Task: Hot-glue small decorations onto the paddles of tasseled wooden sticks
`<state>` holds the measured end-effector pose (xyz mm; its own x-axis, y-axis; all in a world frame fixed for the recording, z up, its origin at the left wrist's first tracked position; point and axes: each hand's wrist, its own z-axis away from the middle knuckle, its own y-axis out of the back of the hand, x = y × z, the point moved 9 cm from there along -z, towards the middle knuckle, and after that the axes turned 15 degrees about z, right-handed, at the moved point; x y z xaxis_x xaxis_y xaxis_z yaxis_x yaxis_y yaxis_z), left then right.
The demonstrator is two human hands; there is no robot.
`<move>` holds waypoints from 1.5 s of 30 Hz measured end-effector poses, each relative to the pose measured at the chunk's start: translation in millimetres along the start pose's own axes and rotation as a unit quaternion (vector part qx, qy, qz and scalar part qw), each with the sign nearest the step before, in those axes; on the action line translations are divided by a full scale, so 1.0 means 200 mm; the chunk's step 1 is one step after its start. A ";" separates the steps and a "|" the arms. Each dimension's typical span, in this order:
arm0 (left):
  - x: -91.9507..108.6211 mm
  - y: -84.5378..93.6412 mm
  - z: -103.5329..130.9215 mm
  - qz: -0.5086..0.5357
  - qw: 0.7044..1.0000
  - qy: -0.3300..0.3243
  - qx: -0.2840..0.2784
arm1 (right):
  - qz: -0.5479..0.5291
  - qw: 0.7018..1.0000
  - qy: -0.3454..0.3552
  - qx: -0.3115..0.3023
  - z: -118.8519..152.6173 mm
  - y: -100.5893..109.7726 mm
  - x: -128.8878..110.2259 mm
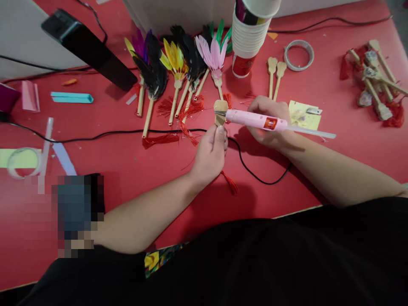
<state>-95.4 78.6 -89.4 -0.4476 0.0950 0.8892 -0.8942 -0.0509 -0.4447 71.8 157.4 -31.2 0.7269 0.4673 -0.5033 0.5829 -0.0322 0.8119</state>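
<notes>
My left hand (214,146) is closed around the handle of a small wooden paddle (221,120), whose flat head points away from me. A red tassel (230,182) hangs out below that hand. In my right hand (269,108) is a pink hot glue gun (255,120), with a clear glue stick (314,131) poking out of its back. Its metal nozzle lies over the paddle's head; I cannot tell if it touches. Just beyond, a pink feather fan (216,57) lies among yellow (177,59) and black feather fans (156,72) with wooden handles.
A stack of paper cups (244,63) stands at the back. Two bare paddles (271,72) and a tape roll (298,55) lie right of it. Several tasselled paddles (376,85) are heaped far right. A black upright box (92,51) stands left. A black cable (127,132) crosses the red table.
</notes>
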 end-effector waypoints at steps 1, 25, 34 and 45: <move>0.00 0.00 0.00 0.008 1.000 0.000 -0.001 | -0.004 1.000 0.001 0.009 0.00 0.00 0.01; 0.02 -0.05 0.00 0.036 0.998 0.014 -0.043 | -0.072 0.994 -0.041 -0.077 -0.07 -0.10 0.16; 0.00 -0.08 0.02 0.037 0.994 0.050 -0.085 | -0.088 0.993 -0.079 -0.012 -0.12 -0.10 0.31; -0.03 -0.03 -0.02 0.105 0.988 0.112 -0.010 | -0.080 0.996 0.016 0.019 -0.06 -0.01 0.17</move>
<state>-87.1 82.4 -91.3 -0.6104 0.3021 0.7322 -0.7807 -0.0730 -0.6207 91.3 184.7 -47.1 0.6115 0.4979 -0.6150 0.7044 0.0116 0.7097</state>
